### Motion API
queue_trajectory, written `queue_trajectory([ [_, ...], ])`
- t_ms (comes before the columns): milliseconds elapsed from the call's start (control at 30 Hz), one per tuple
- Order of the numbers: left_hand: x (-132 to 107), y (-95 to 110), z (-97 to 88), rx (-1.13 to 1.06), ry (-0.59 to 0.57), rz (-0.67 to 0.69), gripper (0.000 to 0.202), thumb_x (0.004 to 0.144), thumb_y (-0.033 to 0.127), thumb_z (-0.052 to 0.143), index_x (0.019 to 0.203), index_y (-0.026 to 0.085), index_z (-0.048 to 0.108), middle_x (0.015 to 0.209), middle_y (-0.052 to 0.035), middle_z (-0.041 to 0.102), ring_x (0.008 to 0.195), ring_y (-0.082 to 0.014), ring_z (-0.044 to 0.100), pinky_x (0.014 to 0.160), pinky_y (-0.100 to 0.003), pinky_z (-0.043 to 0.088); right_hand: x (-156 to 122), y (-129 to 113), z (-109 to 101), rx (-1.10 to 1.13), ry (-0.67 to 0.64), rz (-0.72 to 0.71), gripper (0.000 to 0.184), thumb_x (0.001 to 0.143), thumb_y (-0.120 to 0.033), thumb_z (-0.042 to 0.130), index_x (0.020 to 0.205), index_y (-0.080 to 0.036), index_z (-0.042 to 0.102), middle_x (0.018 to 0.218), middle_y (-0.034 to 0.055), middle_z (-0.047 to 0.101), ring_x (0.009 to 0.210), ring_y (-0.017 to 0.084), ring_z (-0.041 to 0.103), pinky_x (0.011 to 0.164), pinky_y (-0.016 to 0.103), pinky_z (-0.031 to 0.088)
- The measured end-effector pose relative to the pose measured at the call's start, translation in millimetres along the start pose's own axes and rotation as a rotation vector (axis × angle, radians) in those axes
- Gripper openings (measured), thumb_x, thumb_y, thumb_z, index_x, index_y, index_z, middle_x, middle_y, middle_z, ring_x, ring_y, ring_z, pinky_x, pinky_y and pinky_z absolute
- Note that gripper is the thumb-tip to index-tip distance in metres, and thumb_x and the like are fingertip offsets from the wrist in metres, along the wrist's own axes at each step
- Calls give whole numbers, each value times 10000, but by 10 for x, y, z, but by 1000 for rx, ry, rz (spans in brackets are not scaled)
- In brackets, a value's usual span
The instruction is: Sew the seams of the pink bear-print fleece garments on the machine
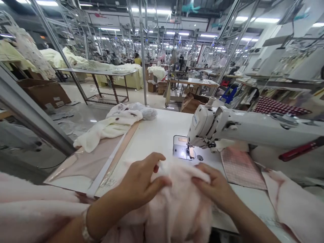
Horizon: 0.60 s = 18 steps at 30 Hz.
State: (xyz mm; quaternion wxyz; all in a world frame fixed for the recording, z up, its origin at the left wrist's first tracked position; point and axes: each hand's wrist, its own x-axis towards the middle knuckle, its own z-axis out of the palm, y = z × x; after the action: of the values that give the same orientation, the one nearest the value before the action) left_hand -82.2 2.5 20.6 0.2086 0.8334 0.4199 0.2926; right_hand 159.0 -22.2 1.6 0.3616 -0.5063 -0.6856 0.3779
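A soft, pale pink piece of fabric (177, 202) hangs in loose folds in front of me, over the near edge of the sewing table. My right hand (215, 185) pinches its upper right edge between thumb and fingers. At the fabric's upper left is my left hand (139, 182), thumb and index finger spread apart, touching or very close to the cloth. The fabric is slightly blurred by motion. Just beyond it stands a white sewing machine (202, 126), its lit needle area and metal plate (179, 152) bare of cloth.
Cream fabric with dark spots (113, 123) lies at the table's (157, 135) back left. More pink fabric is at left (32, 209) and right (296, 202). A pink checked pad (243, 167) lies under the machine arm, which carries a red-handled tool (301, 150). A metal post (32, 114) rises at left.
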Motion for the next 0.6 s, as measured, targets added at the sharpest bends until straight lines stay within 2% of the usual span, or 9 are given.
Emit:
queue_trajectory([
  [67, -50, 36, -237, 15, -72, 0, 698, 654, 628, 649, 1178, 215, 442, 781, 28, 567, 633, -149, 561, 592, -247, 416, -43, -8, -134, 118, 124, 40, 255, 818, -305, 514, 688, -228, 309, 612, -71, 349, 516, 88, 387, 457, 198, 321],
  [100, -62, 66, -329, 19, -114, 12, 746, 586, 631, 703, 1177, 239, 468, 798, 32, 581, 668, -154, 573, 615, -241, 420, -59, -26, -184, 200, 162, 61, 289, 799, -323, 560, 708, -234, 300, 618, -75, 360, 515, 86, 395, 451, 193, 325],
  [133, -67, 107, -398, 23, -147, 44, 652, 598, 597, 720, 1122, 260, 526, 780, 40, 586, 691, -149, 577, 629, -229, 416, -71, -60, -214, 291, 170, 84, 300, 772, -332, 611, 747, -239, 327, 641, -71, 405, 530, 89, 424, 456, 193, 343],
  [233, -60, 308, -489, 76, -126, 227, 155, 834, 402, 585, 866, 266, 651, 698, 33, 547, 652, -108, 542, 594, -199, 378, -73, -237, -186, 520, 50, 107, 436, 705, -370, 709, 1013, -265, 419, 782, -29, 544, 596, 99, 505, 474, 192, 386],
  [333, -72, 574, -508, 215, -23, 364, 244, 916, 301, 433, 811, 238, 645, 868, -9, 564, 571, -81, 475, 521, -203, 362, -27, -434, -121, 495, -5, 61, 477, 745, -400, 678, 1133, -267, 436, 692, -53, 510, 498, 78, 474, 415, 184, 380],
  [400, -90, 737, -525, 344, 29, 375, 258, 915, 234, 379, 809, 220, 614, 1022, -28, 561, 552, -73, 458, 501, -204, 377, 5, -544, -128, 294, 151, -65, 310, 795, -337, 632, 1072, -253, 521, 704, -35, 520, 520, 93, 505, 435, 214, 435],
  [467, -93, 874, -539, 448, 92, 343, 255, 893, 185, 352, 809, 211, 592, 1149, -49, 526, 573, -80, 480, 508, -214, 406, 8, -661, -156, -13, 338, -277, 131, 835, -235, 570, 963, -252, 593, 810, 8, 560, 635, 120, 553, 513, 246, 477],
  [533, -68, 984, -536, 484, 142, 330, 239, 884, 194, 353, 836, 214, 586, 1229, -68, 482, 610, -96, 515, 525, -230, 435, -31, -801, -161, -206, 409, -499, 170, 838, -144, 531, 932, -270, 596, 872, 23, 570, 740, 146, 565, 589, 271, 486],
  [600, -31, 1056, -533, 451, 150, 371, 233, 891, 223, 349, 864, 231, 581, 1133, -62, 538, 610, -106, 530, 524, -226, 441, -109, -931, -120, -167, 412, -650, 253, 853, -111, 490, 1005, -306, 541, 885, 19, 569, 832, 167, 574, 685, 302, 492],
])
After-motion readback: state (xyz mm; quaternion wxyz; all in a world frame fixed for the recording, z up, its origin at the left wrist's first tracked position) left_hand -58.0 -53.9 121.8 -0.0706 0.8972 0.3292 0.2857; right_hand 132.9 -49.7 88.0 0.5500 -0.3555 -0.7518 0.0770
